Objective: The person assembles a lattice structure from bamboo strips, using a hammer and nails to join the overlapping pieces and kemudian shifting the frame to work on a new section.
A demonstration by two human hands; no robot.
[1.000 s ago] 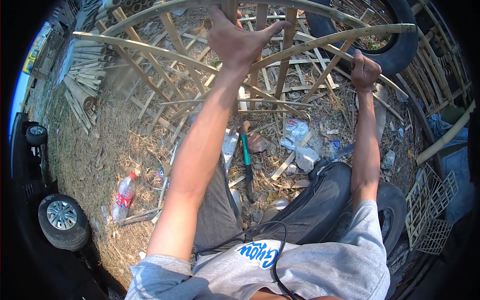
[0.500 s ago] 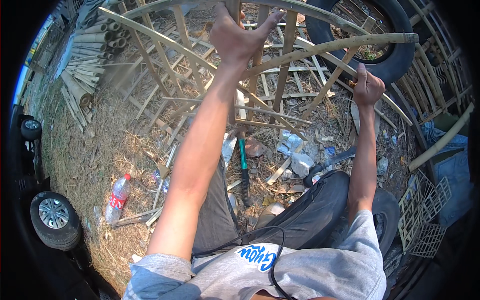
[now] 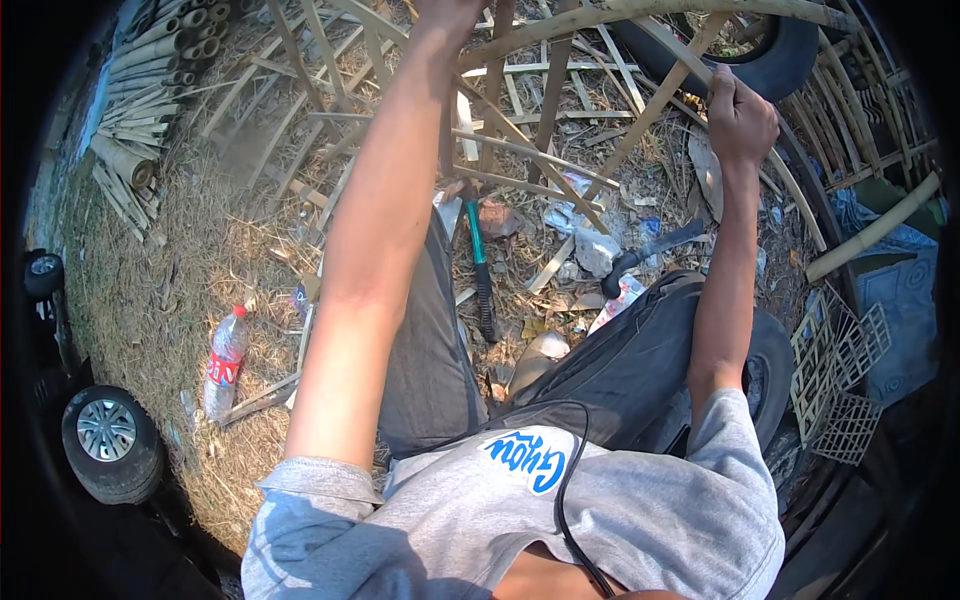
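Outdoors, dry straw ground (image 3: 150, 280) littered with scrap; bamboo frame (image 3: 540, 150) ahead; I read this as the bending or fitting step on its curved bamboo hoop (image 3: 640, 12). Right hand (image 3: 740, 120) closed around the hoop's right end; left hand (image 3: 450, 12) up at the hoop, cut off by the rim, grip cannot be told. Hoop's long axis runs left-right, arching over 2 forearms. Next move likely needs steady 2-handed tension. Plastic bottle (image 3: 225, 360) lies well apart.

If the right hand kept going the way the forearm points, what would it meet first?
Probably the black rubber tyre lying just beyond the curved bamboo strip that the right hand grips; depth is hard to judge through the fisheye.
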